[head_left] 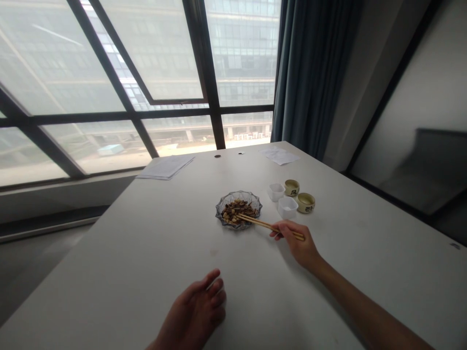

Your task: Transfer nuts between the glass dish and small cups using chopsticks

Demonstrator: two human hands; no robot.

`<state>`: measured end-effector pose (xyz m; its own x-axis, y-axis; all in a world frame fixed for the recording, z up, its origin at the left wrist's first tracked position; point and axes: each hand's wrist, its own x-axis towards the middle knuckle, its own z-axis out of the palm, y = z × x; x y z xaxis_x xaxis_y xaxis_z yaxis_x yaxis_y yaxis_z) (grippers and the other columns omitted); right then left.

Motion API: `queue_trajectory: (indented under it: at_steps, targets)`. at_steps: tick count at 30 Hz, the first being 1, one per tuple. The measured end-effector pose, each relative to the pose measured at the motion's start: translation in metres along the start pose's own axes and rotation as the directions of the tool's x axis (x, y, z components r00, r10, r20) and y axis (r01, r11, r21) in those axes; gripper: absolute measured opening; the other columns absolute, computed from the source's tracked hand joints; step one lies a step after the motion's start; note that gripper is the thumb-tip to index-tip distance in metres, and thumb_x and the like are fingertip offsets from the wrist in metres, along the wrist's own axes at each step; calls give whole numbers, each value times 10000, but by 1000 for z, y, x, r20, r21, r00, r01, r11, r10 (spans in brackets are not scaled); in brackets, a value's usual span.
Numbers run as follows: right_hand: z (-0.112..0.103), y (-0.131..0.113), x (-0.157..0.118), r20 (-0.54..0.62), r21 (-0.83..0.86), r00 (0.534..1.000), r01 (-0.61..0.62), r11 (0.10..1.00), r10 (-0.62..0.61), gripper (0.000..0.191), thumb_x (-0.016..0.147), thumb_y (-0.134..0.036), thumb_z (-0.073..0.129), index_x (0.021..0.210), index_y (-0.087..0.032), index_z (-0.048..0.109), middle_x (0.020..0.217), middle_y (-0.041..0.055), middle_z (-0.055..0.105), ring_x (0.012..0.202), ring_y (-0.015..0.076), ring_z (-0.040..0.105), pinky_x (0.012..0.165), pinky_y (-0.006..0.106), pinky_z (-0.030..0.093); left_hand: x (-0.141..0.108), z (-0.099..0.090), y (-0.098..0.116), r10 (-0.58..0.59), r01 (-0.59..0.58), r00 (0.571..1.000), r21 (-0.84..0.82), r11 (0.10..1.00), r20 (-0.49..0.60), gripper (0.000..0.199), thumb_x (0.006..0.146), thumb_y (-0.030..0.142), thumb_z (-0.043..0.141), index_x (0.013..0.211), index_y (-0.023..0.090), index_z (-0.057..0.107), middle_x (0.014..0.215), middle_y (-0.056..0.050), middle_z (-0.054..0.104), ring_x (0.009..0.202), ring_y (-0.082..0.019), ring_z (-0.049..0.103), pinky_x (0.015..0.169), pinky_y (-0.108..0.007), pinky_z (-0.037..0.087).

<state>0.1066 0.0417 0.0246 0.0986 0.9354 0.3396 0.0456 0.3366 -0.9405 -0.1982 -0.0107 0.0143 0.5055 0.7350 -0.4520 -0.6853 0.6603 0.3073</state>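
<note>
My right hand (295, 240) grips a pair of wooden chopsticks (260, 223), whose tips reach into a faceted glass bowl (221, 224). Inside the bowl lies a mix of small brown and pale pieces (233, 210), perhaps nuts and seeds; their exact kind is too small to tell. Whether a piece is caught between the tips I cannot tell. Nearer to me, my left hand (199, 308) rests palm up at the table, empty, with its fingers loosely curled and apart from the bowl.
Right of the bowl stand two clear plastic cups (288, 208) and two olive-green cups (305, 203) with dark characters. Paper sheets (166, 167) lie at the far left of the white table (138, 253), more paper (280, 155) at the far right. Windows and a blue curtain (306, 73) rise behind.
</note>
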Motion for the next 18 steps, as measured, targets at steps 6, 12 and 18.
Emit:
queue_trajectory:
  at_steps: [6,12,18]
  targets:
    - [-4,-5,3,-11,16,999,-52,999,52,409,932,-533,625,928,-151,772,768,86,766,677,201,715,674,329,591,1,-1,0,-2,2,1000,10,1000,-11,251,784,135,739,1001,165,615,783,23,543,640,-115,486,563,-248,358]
    - [-1,-10,3,43,-36,999,-8,999,10,379,964,-498,592,925,-166,769,803,74,757,736,192,703,714,311,569,2,1,0,-9,9,1000,-7,1000,-4,253,772,138,757,982,168,620,785,21,551,646,-121,492,565,-252,359]
    - [2,-7,0,22,-55,1000,10,998,-9,370,983,-475,567,938,-165,763,822,76,756,752,197,702,715,312,559,2,0,1,-7,7,1000,-11,1000,-4,265,769,142,761,995,166,625,783,18,553,647,-125,495,564,-254,359]
